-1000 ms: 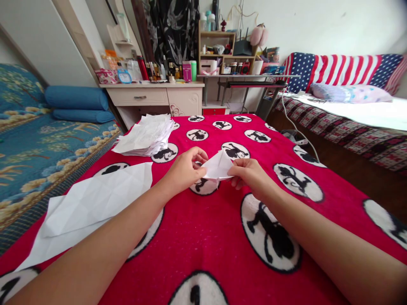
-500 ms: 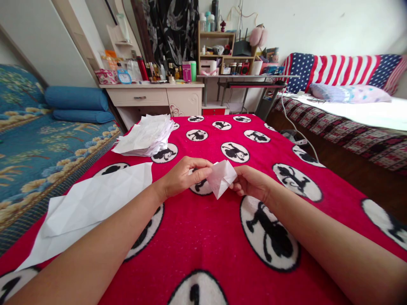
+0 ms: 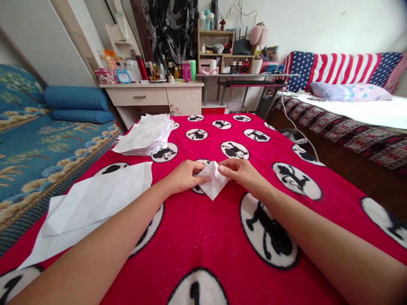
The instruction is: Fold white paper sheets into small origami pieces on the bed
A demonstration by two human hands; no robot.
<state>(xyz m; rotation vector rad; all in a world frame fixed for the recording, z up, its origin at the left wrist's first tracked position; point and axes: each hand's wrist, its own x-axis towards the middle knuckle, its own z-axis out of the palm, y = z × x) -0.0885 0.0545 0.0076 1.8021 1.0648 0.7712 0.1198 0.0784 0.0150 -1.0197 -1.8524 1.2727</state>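
A small folded white paper (image 3: 213, 184) lies flat on the red blanket (image 3: 203, 237) with black-and-white round figures. My left hand (image 3: 185, 176) rests on the paper's left side, its fingers pressing an edge down. From the right, my right hand (image 3: 240, 172) reaches over the paper, with its fingertips pinched on the top corner. Both forearms stretch in from the bottom of the view.
Large creased white sheets (image 3: 85, 207) lie at the left on the blanket. A stack of folded papers (image 3: 144, 135) sits farther back. A blue patterned bed (image 3: 34, 148) is on the left, a dresser (image 3: 152, 97) and a cluttered shelf behind, another bed (image 3: 349, 114) on the right.
The folded paper was held up in the air between both hands; it has come down flat on the blanket, and both hands now press on it.
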